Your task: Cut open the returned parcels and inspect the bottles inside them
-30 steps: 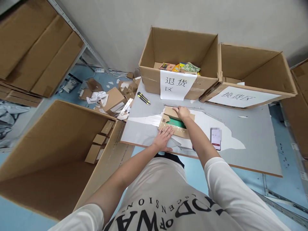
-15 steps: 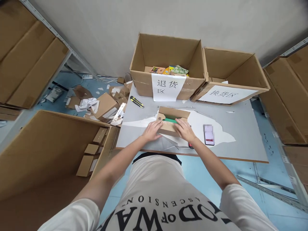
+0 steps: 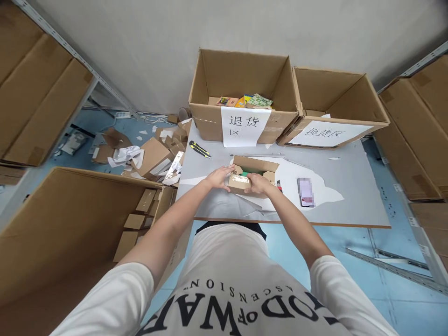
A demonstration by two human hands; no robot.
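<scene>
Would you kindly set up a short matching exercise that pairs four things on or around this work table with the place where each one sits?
Things:
1. utility knife
2. phone
3. small cardboard box
4. colourful booklets

Places:
A. inside the labelled carton at the back of the table
B. between the left hand and the right hand
C. on the table, to the right of the hands
D. near the table's far left corner

Pairs: 1-D, 2-C, 3-B, 4-A
</scene>
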